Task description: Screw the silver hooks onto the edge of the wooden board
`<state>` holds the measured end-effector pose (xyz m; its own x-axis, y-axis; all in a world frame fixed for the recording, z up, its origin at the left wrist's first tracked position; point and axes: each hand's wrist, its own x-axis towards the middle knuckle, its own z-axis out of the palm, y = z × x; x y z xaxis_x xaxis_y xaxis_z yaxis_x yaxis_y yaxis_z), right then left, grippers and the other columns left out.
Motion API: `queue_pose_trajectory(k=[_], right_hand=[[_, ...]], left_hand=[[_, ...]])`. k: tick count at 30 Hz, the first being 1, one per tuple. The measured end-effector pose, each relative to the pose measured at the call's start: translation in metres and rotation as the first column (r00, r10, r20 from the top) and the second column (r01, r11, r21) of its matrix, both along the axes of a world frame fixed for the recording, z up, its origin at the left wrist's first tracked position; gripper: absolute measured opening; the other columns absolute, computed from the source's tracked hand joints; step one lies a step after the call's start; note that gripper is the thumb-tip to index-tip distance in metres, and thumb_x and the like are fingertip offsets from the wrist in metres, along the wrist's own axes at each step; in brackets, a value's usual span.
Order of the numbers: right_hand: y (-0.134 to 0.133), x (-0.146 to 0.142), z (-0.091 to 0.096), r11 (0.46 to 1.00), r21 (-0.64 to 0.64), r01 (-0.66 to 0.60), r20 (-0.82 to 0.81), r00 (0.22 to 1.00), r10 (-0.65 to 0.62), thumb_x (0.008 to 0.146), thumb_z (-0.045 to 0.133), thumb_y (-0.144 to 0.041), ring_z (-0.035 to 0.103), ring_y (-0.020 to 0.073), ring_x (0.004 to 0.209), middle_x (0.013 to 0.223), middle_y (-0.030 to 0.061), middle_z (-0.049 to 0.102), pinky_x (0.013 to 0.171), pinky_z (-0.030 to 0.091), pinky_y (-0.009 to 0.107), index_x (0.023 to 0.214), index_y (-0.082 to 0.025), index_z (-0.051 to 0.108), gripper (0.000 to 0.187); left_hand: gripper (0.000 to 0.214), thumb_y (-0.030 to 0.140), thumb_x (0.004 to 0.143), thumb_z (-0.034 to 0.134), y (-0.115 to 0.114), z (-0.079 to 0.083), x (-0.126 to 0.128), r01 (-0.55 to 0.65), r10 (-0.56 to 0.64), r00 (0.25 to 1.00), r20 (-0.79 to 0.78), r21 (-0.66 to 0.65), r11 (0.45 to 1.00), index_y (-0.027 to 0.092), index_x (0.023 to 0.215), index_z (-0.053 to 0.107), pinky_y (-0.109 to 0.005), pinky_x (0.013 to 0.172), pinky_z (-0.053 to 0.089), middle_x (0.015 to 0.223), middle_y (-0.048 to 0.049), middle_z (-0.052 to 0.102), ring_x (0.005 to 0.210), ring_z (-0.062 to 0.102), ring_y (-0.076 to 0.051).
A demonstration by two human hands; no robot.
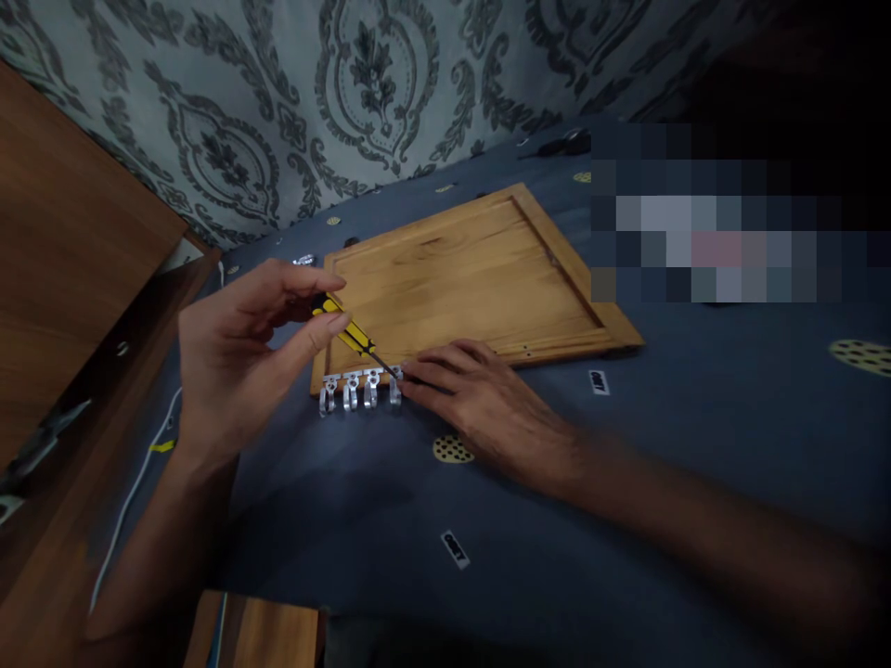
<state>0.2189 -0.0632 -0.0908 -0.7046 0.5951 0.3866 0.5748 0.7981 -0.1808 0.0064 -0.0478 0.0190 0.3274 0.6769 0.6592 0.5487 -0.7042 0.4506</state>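
A yellow and black screwdriver (354, 336) is pinched between the thumb and fingers of my left hand (243, 348). Its shaft slants down to the right, and the tip meets the right end of a silver hook rack (372, 382). That rack lies along the near left edge of a framed wooden panel (445, 278), its several curved hooks hanging over the edge. My right hand (491, 404) rests on the same edge, with fingertips at the rack's right end. Whether those fingertips grip the rack or only press on it, I cannot tell; any screw there is hidden.
The panel lies on a dark blue patterned cloth (529, 538). Past it hangs a grey patterned curtain (376, 74). A wooden cabinet (76, 250) stands at left, beside a white cable (135, 496). A wooden block (268, 635) is at the bottom edge. A blurred-out patch covers the right.
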Motion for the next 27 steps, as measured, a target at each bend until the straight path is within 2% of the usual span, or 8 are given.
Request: queue_pose_trajectory(k=[5,20,27], right_hand=[[-0.0004,0.0003,0.0011,1.000,-0.008,-0.008,0.001,1.000,0.008,0.093,0.056,-0.010,0.056,0.0287,0.120,0.130,0.0108,0.069,0.101,0.042,0.048,0.122,-0.017,0.067,0.032],[-0.0004,0.0002,-0.0001,1.000,0.004,-0.017,-0.018,1.000,0.017,0.092,0.056,-0.009,0.056,0.0293,0.120,0.130,0.0108,0.069,0.100,0.043,0.049,0.123,-0.019,0.067,0.034],[-0.0001,-0.0008,0.0011,1.000,-0.006,-0.013,-0.008,1.000,0.013,0.093,0.055,-0.009,0.057,0.0298,0.119,0.129,0.0109,0.069,0.101,0.043,0.049,0.122,-0.016,0.066,0.032]], left_hand=[[0.021,0.016,0.077,0.080,-0.0005,-0.0019,0.0019,-0.054,0.054,0.999,0.002,0.024,0.998,0.022,0.098,0.077,-0.017,0.067,0.058,0.083,0.0034,0.072,0.074,0.067,-0.008],[0.018,0.013,0.081,0.077,-0.0042,0.0015,0.0005,0.011,-0.008,0.998,-0.069,0.040,0.999,0.022,0.096,0.077,-0.017,0.073,0.057,0.085,0.0041,0.074,0.076,0.068,-0.008],[0.022,0.009,0.079,0.077,-0.0053,0.0032,0.0022,0.022,-0.019,0.998,-0.063,0.042,0.999,0.023,0.096,0.077,-0.017,0.073,0.059,0.086,0.0052,0.075,0.077,0.069,-0.008]])
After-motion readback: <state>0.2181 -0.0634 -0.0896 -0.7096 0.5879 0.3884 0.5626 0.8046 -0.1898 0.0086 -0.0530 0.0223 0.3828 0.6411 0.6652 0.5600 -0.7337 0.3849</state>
